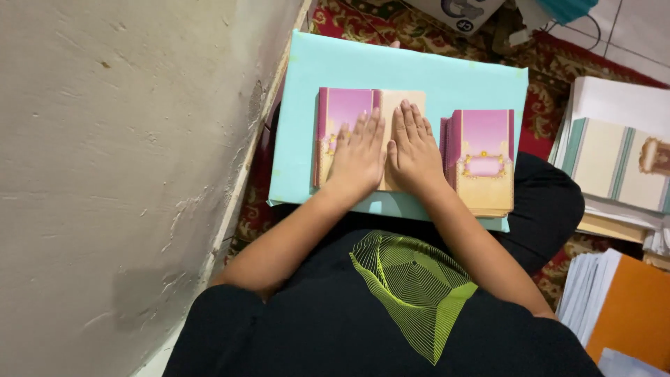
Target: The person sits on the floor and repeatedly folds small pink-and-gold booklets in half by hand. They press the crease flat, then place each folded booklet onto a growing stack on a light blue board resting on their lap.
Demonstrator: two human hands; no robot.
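Observation:
A light blue board (pixel 419 73) rests across my lap. On it lies a purple and cream card (pixel 342 108), spread flat. My left hand (pixel 357 157) presses palm down on its left half, and my right hand (pixel 412 150) presses flat on its right half, fingers together and pointing away from me. A stack of matching purple and cream cards (pixel 483 157) sits just right of my right hand on the same board.
A plaster wall (pixel 118 174) runs close along the left. Stacks of printed cards (pixel 621 167) and white and orange paper (pixel 621 304) stand at the right on a red patterned rug (pixel 558 63). A cardboard box (pixel 453 14) lies at the top.

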